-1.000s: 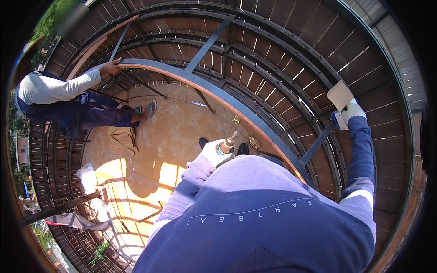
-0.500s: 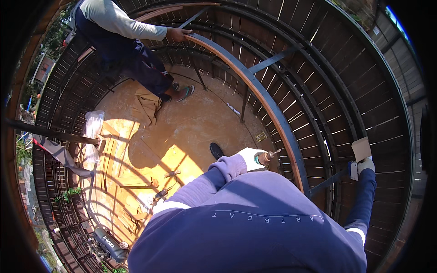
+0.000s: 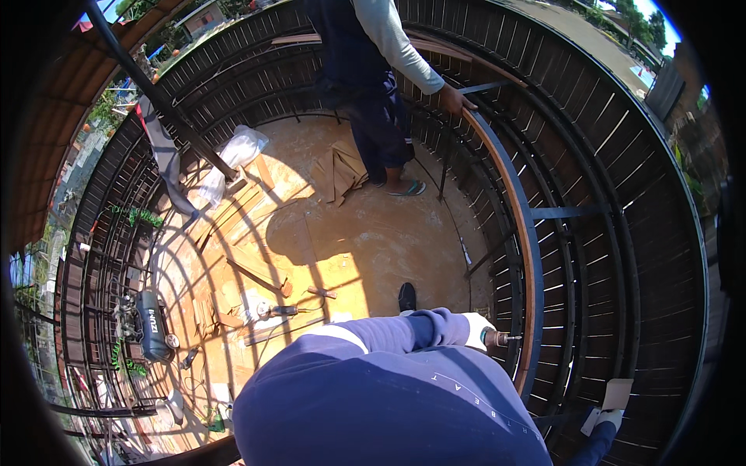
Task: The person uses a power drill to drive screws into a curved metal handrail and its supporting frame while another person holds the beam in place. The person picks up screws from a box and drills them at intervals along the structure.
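My left hand [image 3: 477, 332], in a white glove, is closed around a power drill [image 3: 492, 337]. Its bit points right, toward the inner side of a long curved rail [image 3: 531, 264]; I cannot tell whether it touches. Farther right, beyond the rail, my gloved right hand [image 3: 611, 419] grips a small cardboard box [image 3: 618, 392] with its flap raised. That hand is low by the dark slatted wall, its fingers partly hidden by the box. At the rail's far end, a co-worker's hand [image 3: 454, 99] rests on it.
Dark slatted walls [image 3: 645, 256] curve around me. A co-worker [image 3: 373, 101] stands on the dusty floor at the back. Wood pieces [image 3: 256, 268], an angle grinder [image 3: 272, 311] and a dark tank [image 3: 154, 326] lie to the left. A metal brace [image 3: 567, 211] joins the rail to the wall framing.
My view has turned left, so the surroundings sit farther right and lower. Both hands keep their holds on the drill and the box. The co-worker's hand stays on the rail.
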{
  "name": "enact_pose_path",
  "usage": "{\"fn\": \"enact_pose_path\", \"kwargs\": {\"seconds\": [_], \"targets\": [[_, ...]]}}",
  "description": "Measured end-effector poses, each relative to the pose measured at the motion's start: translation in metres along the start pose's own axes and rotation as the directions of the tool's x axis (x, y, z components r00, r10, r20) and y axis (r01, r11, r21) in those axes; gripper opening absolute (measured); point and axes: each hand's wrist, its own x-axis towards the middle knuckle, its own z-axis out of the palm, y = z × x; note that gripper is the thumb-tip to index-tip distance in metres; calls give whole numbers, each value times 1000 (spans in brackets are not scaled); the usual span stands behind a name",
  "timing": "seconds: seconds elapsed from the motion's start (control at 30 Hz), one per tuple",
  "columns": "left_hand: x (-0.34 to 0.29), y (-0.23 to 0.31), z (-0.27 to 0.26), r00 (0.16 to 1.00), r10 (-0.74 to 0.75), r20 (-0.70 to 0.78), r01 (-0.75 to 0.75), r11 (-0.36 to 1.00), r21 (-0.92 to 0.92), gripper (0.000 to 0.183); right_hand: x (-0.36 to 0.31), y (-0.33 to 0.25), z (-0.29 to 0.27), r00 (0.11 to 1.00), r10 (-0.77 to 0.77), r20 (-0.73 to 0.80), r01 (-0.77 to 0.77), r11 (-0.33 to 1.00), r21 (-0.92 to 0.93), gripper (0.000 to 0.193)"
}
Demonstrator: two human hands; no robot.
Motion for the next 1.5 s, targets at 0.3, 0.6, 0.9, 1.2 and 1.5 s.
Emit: {"fn": "enact_pose_path", "kwargs": {"seconds": [0.3, 0.6, 0.9, 1.2, 1.5], "targets": [[-22, 17, -28, 998, -54, -34, 53, 998, -45, 33, 4, 22, -3, 972, -236, 16, 237, 972, -16, 39], [-18, 0, -29, 1000, -5, -24, 3, 997, -80, 36, -4, 12, 0, 999, -4, -50, 2, 1000, -28, 29], [-3, -4, -28, 996, -27, 90, 28, 1000, -14, 40, -55, -54, -43, 996, 81, -43, -70, 976, 207, 22], [0, -16, -8, 995, -27, 98, 51, 968, -246, 35, -61, -52, -66, 965, 256, 50, -243, 812, 531, 31], [5, -11, -1, 978, -116, 173, 190, 837, -513, 31, -83, -40, -77, 970, 238, 51, -209, 706, 677, 30]]}}
